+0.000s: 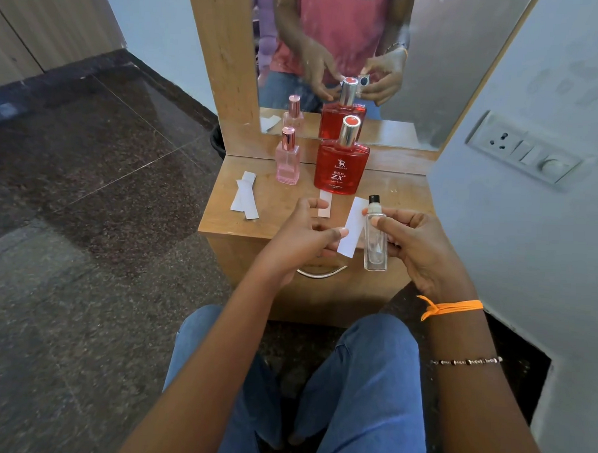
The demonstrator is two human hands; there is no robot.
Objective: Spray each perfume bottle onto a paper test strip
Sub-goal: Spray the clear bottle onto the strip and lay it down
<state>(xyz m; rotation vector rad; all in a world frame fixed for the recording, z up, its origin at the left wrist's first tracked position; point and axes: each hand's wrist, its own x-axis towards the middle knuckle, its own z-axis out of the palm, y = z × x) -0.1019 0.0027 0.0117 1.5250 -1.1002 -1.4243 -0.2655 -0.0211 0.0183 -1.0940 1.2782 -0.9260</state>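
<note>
At frame centre, a red bottle and pink bottle are left standing on the table beside spare strips. Lower right, a clear bottle is gripped upright in the right hand — nozzle facing a strip pinched by the left hand just beside it, ready for spraying.

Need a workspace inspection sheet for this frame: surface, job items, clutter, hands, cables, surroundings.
Surface: small wooden dresser top, bare wood, mirror behind.
Job's things: pink bottle and red bottle upright, capped, at the back; clear bottle held upright, black nozzle exposed; held strip; one strip lying in front of the red bottle; overlapping strips at the left.
Clutter: nothing seen.
Hands: left hand pinches the held strip; right hand grips the clear bottle beside it.
Cables: nothing seen.
Surroundings: switch panel on the right wall; dark stone floor.
</note>
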